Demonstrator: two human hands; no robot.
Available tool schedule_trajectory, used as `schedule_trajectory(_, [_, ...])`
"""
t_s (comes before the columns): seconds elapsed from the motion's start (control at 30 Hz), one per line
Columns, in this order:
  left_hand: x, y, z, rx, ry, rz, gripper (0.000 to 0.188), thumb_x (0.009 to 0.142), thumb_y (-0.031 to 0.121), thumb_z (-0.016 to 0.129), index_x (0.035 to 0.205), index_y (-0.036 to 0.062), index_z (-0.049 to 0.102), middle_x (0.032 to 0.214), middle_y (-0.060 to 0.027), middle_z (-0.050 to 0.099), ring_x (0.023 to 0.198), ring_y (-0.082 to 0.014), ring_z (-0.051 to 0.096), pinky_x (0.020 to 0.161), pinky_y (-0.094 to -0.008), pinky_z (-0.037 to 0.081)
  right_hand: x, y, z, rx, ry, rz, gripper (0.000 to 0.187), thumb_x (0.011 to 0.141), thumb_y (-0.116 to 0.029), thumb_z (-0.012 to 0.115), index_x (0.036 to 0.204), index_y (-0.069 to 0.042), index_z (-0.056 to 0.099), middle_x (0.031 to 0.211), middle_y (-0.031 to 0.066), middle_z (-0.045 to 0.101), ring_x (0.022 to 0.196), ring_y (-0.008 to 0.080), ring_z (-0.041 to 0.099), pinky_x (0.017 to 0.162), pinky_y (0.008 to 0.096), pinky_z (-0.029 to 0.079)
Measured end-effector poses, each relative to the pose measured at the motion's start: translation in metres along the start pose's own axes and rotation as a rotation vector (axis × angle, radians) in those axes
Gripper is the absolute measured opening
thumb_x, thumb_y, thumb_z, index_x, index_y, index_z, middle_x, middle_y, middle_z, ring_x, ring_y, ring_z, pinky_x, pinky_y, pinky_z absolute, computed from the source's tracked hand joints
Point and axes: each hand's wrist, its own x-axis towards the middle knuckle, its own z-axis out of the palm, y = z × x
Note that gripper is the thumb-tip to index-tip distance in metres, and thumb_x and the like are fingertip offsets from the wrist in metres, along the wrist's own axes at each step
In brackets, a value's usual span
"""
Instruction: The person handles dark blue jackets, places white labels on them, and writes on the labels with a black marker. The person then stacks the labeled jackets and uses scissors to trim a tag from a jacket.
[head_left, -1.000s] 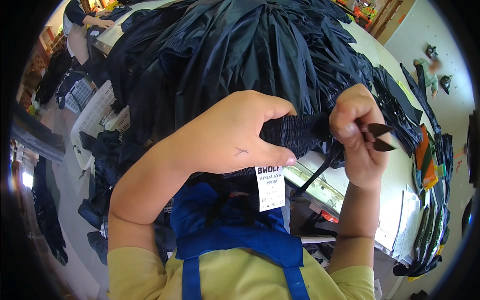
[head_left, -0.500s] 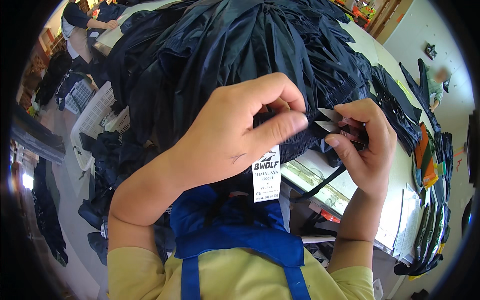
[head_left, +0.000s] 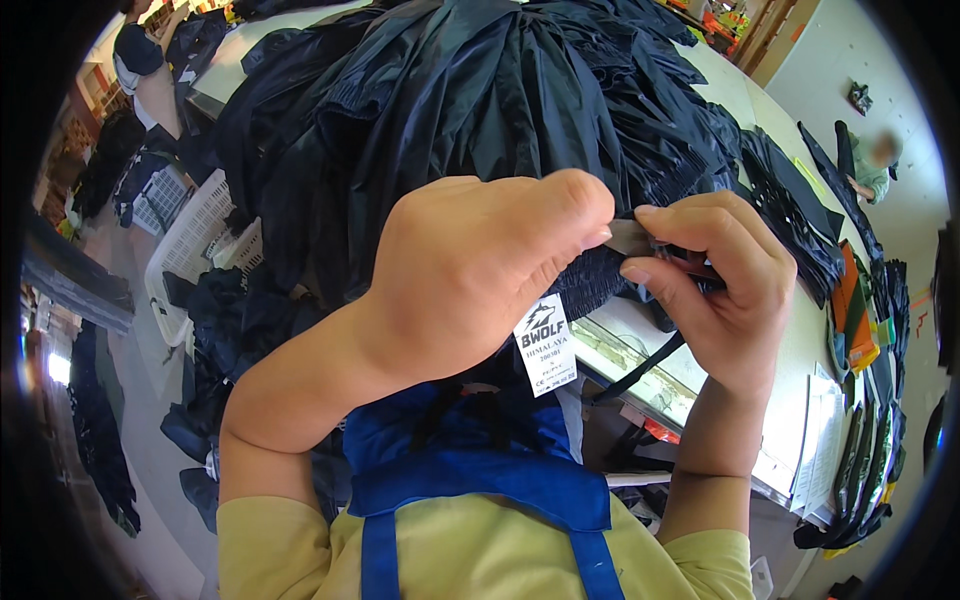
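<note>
A dark navy garment (head_left: 590, 284) with a gathered, elastic-looking edge hangs at the table's near side. My left hand (head_left: 490, 255) is closed at that edge, thumb and fingers pressed together; what lies between the fingertips is mostly hidden. Below it dangles a white printed label (head_left: 546, 347). My right hand (head_left: 735, 275) grips a pair of thread snips (head_left: 628, 237), their metal blades together and pointing at my left fingertips. A large heap of dark shiny garments (head_left: 480, 100) spreads over the table just beyond both hands.
White plastic baskets (head_left: 185, 250) stand to the left, near piled dark clothes (head_left: 235, 325). Orange and yellow packs (head_left: 853, 320) and paper sheets (head_left: 818, 430) line the right table edge. One person (head_left: 150, 60) is at far left, another (head_left: 876, 165) at far right.
The snips' blades have gone from spread to together and reach closer to my left fingertips. My left hand has turned, its fingers closing up. The label has swung slightly right.
</note>
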Motion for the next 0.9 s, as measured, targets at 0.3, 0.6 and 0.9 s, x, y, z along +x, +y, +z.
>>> schedule_trajectory(0.3, [0.009,0.004,-0.015,-0.132,-0.074,-0.213,0.008,0.095,0.011,0.055,0.093,0.006,0.049,0.066,-0.009,0.055,0.057,-0.0247,0.059,0.052,-0.0282,0.045,-0.011,0.012,-0.001,0.033,0.042,-0.09,0.036,0.059,-0.013,0.083,0.088,0.0,0.068,0.079,0.0081,0.064,0.064,0.0198,0.058,0.054,0.0266,0.046])
schedule_trajectory(0.6, [0.01,0.0,-0.008,-0.343,-0.034,-0.303,0.009,0.097,0.01,0.052,0.092,0.0041,0.047,0.066,-0.0085,0.054,0.057,-0.0181,0.059,0.053,-0.027,0.044,-0.006,0.006,0.004,-0.124,-0.058,-0.288,0.032,0.061,-0.019,0.078,0.088,-0.006,0.068,0.077,0.0046,0.061,0.061,0.0212,0.053,0.055,0.0328,0.039])
schedule_trajectory(0.9, [0.007,-0.003,-0.011,-0.31,-0.033,-0.276,0.01,0.097,0.011,0.052,0.092,0.0036,0.047,0.064,-0.0098,0.054,0.055,-0.0179,0.058,0.053,-0.0277,0.043,-0.005,-0.002,0.013,-0.161,-0.061,-0.313,0.028,0.064,-0.018,0.078,0.087,-0.005,0.068,0.075,0.005,0.061,0.061,0.0206,0.054,0.054,0.0322,0.04])
